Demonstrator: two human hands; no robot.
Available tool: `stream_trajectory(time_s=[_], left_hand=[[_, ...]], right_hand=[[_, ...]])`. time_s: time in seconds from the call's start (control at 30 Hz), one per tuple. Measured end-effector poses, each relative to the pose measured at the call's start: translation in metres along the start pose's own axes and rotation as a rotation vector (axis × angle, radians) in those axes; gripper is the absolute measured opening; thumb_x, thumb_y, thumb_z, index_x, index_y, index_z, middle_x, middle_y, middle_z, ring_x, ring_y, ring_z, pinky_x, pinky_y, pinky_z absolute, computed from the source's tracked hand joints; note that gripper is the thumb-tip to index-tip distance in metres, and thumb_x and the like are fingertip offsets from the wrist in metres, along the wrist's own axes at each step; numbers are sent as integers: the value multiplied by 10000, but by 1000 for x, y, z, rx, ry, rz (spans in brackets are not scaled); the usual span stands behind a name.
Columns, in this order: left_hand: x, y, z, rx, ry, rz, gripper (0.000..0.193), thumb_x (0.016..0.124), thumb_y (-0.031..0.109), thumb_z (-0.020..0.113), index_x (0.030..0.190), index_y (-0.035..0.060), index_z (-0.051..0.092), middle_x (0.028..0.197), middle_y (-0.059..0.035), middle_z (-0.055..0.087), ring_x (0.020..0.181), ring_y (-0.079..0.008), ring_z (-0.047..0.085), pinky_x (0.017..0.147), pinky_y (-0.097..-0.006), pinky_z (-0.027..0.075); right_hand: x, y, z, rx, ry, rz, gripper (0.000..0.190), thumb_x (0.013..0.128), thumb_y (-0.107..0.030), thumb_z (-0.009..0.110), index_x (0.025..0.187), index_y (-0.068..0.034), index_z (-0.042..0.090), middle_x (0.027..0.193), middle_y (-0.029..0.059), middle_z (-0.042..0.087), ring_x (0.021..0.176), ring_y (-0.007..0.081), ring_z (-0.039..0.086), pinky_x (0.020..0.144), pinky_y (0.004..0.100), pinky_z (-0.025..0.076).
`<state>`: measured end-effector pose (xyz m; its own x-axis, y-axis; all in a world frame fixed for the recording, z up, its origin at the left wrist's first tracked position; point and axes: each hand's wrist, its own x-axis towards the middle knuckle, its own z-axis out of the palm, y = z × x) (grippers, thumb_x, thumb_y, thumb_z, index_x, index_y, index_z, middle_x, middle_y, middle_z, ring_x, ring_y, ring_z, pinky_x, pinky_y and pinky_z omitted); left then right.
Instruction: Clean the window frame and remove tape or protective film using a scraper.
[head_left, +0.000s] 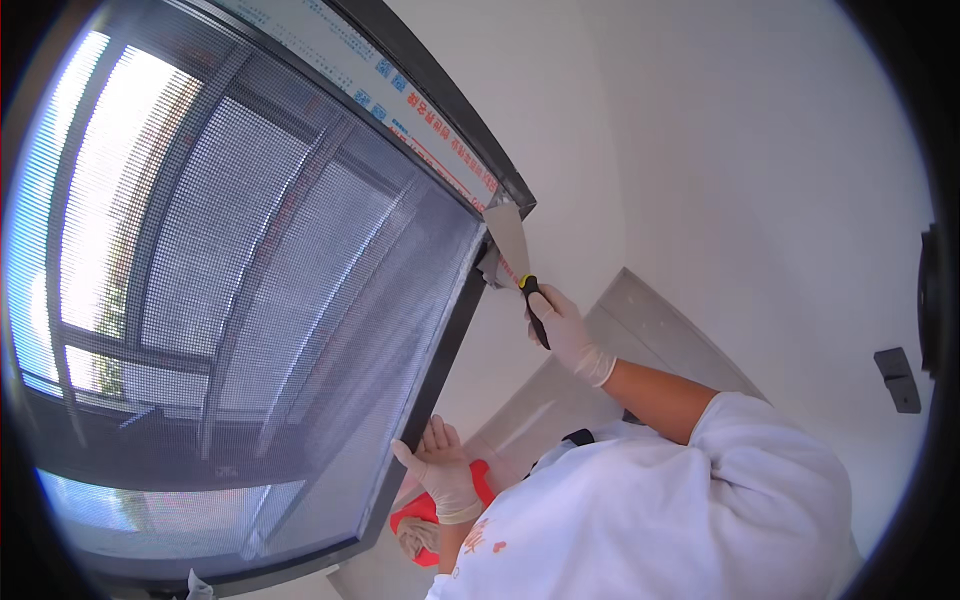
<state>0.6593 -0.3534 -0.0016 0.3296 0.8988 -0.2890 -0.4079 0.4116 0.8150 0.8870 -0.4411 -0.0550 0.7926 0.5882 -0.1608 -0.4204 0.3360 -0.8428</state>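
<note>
My right hand (564, 328), in a pale thin glove, is closed around the black and yellow handle of a putty knife (510, 234). The wide metal blade rests at the corner of a dark window frame (450, 345), where a printed protective film strip (420, 124) ends. A loose crumpled flap of film hangs beside the blade. My left hand (441, 469), gloved too, touches the lower part of the frame's edge, its thumb on the near face and its fingers spread behind. Within the frame is a mesh screen (300, 285).
Below my left hand lies a red container (427, 517) with a greyish cloth (418, 537) in it. White walls surround a grey ledge or floor area (637, 315). A dark fitting (898, 380) is on the wall at the right.
</note>
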Motion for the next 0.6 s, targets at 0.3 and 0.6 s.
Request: stream_trajectory(time_s=[0.3,0.6], left_hand=[[0,-1,0,-8,0,1,628,772,604,603,1093,67,550,1136,-52,545,1040,-180,491,916,-319,386],[0,-1,-1,-3,12,-6,643,763,612,606,1100,68,542,1179,-48,518,1088,-185,459,936,-328,368]], right_hand=[[1,-2,-3,-41,19,-10,281,931,-230,488,1108,-14,522,719,17,496,504,76,489,452,222,394],[-1,-5,3,-29,-18,21,273,943,-259,462,1039,-6,503,727,34,524,502,92,507,447,228,402]])
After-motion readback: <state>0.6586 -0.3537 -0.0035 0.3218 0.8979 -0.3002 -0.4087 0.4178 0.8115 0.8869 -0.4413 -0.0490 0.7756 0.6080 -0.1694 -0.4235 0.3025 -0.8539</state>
